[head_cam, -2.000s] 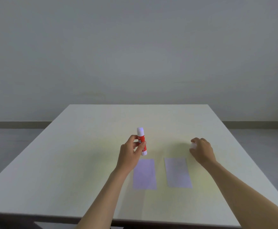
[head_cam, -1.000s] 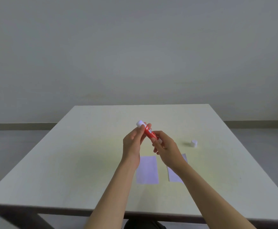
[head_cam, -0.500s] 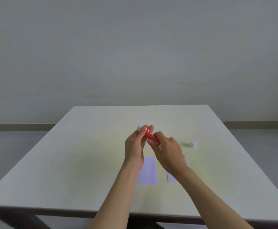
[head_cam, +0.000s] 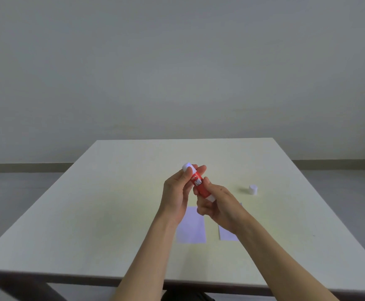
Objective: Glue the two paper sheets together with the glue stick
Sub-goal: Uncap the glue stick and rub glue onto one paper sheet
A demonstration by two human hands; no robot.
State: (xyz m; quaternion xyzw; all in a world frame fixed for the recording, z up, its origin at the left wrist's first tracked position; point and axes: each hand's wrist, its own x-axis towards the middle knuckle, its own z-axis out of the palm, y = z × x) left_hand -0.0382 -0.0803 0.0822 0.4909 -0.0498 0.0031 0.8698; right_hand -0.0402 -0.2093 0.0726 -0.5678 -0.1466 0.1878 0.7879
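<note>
Above two paper sheets (head_cam: 191,227), both hands (head_cam: 199,196) grip one glue stick (head_cam: 199,183); one cap (head_cam: 253,189) aside

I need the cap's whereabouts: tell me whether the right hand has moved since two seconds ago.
Yes. The right hand left the cap on the table, moving left to the glue stick.

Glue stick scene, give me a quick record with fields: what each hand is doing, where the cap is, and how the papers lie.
left hand: grips the upper part of the glue stick
right hand: grips the lower end of the glue stick
glue stick: red, tilted, held above the table
cap: off, standing on the table to the right of the hands
left paper: flat on the table, partly behind the left wrist
right paper: flat, mostly hidden by the right forearm
papers: side by side, apart
</note>
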